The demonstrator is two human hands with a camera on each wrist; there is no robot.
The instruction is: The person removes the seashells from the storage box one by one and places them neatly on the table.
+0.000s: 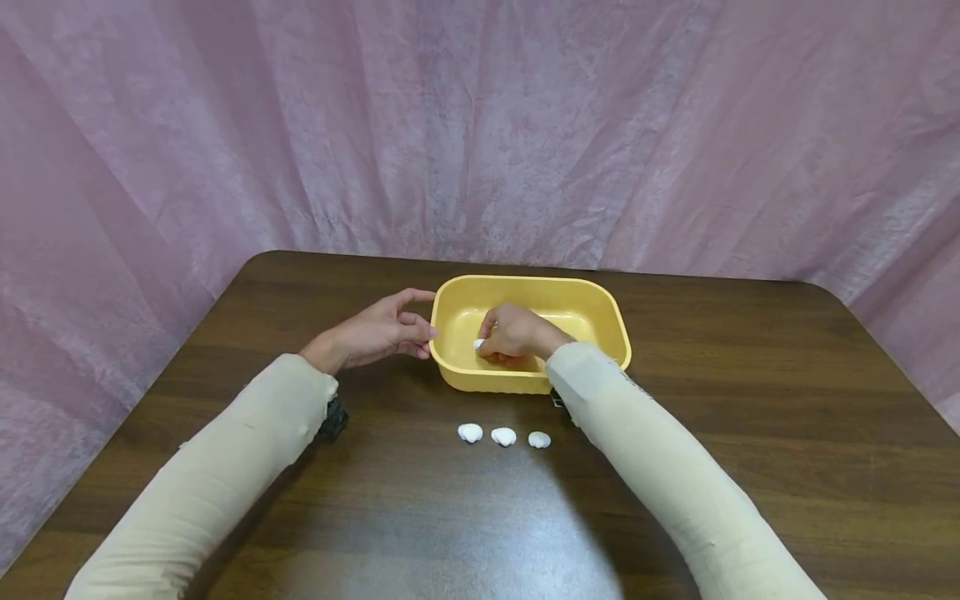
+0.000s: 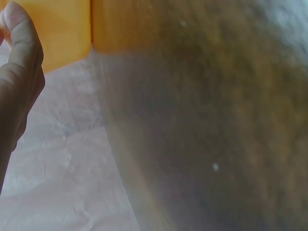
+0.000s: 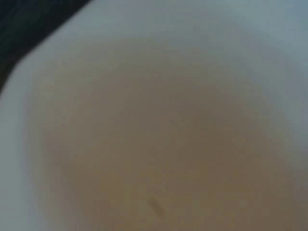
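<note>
A yellow plastic basin (image 1: 491, 382) with rounded corners stands on the table. My left hand (image 1: 382, 332) holds its left end, thumb at the rim and index finger stretched toward the back corner; the left wrist view shows the thumb (image 2: 21, 33) against the yellow wall. Inside the basin, my right hand (image 1: 513, 332) reaches down, its fingertips pinching a white seashell (image 1: 477, 343) low over the floor. That hand hides part of the basin's inside. Three white ribbed seashells, a left one (image 1: 470, 432), a middle one (image 1: 504, 437) and a right one (image 1: 539, 439), lie in a row in front of the basin.
The dark brown wooden table (image 1: 750, 400) has rounded far corners. Behind it hangs a pink curtain (image 1: 480, 133). Pale sleeves cover both forearms, the right sleeve (image 1: 660, 458) crossing over the basin's front right rim. The right wrist view is blurred and filled by something close.
</note>
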